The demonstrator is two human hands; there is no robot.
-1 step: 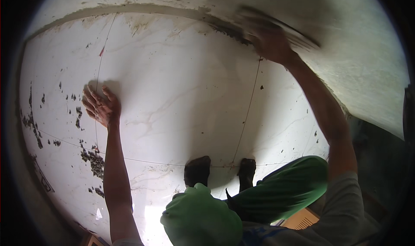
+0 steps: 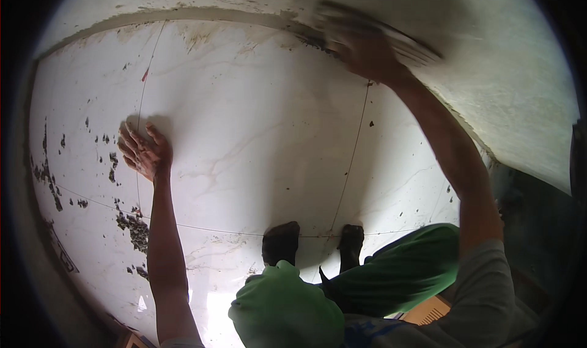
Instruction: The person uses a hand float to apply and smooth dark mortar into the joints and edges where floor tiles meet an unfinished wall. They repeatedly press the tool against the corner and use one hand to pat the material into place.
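My left hand (image 2: 147, 150) rests flat on a white marbled floor tile (image 2: 238, 122), fingers spread, across a thin joint line. Nothing is in it. At the upper right, my right hand (image 2: 370, 58) is closed round what looks like a long, flat plastering trowel (image 2: 411, 41). The trowel lies tilted along the base of the plastered wall (image 2: 507, 91), near where wall and tiles meet. Motion smears both the trowel and the right fingers, so its handle cannot be made out.
Grey mortar crumbs (image 2: 136, 230) lie scattered on the tiles at the left. A rough grey strip (image 2: 202, 13) runs along the wall's foot. My dark-covered feet (image 2: 281, 241) and a green trouser leg (image 2: 397, 268) are at the lower middle. A brown box (image 2: 428, 310) sits behind.
My right hand and the trowel have shifted a little to the left along the wall's foot. My left hand stays in place on the tile.
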